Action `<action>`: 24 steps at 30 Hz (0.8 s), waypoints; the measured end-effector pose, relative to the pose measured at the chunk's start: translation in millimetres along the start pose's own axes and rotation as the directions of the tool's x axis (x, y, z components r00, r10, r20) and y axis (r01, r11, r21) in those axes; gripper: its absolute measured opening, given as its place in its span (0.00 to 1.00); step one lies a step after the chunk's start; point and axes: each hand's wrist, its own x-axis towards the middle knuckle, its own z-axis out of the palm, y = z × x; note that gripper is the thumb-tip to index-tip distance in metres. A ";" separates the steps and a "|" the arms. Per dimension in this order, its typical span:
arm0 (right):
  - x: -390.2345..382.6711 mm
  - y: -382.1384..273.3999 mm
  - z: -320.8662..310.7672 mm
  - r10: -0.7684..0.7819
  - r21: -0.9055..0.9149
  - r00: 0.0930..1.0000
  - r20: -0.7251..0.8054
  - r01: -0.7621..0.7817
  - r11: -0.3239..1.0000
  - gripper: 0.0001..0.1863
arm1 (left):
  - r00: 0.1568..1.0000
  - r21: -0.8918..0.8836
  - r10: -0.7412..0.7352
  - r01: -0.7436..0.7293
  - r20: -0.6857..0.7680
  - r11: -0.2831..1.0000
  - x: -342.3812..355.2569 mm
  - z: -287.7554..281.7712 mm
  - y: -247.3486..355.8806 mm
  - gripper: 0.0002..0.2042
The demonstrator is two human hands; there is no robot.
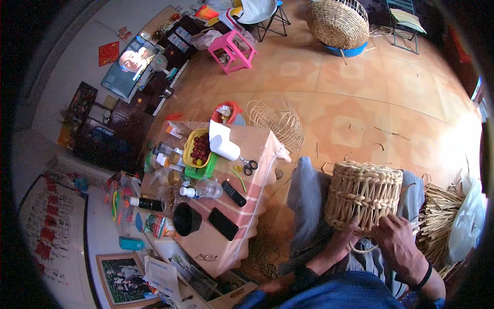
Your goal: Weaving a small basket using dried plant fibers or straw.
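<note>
- The woven straw basket [364,194] lies on its side on the person's lap, on the striped trousers [309,206], with its open rim turned toward the body.
- The left hand [343,242] presses against the lower rim, its fingers closed around a loose straw strand [363,251] that curves below the basket.
- The right hand [397,242] is at the rim on the other side; its fingers bend into the weave, but whether they pinch a strand I cannot tell.
- Just beside the right knee stands a bundle of straw [437,221], and next to it a white plastic bag [467,221].
- On the person's left, a low table [257,149] carries scissors [249,165], a remote control [233,192], a dark phone [223,223] and a yellow fruit basket [198,148].
- Risk, in my judgement: the basket rests only on the knees, so a strong pull on the strand may roll it off toward the floor.
- The strand may also snap or slip out if it is bent too sharply at the rim, leaving the edge loose.
</note>
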 end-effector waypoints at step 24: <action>-19.6 18.6 -4.6 0.557 0.839 0.704 0.441 -0.543 0.023 0.08 | 0.989 -0.067 -0.113 0.120 0.095 0.991 -15.5 57.5 64.5 0.41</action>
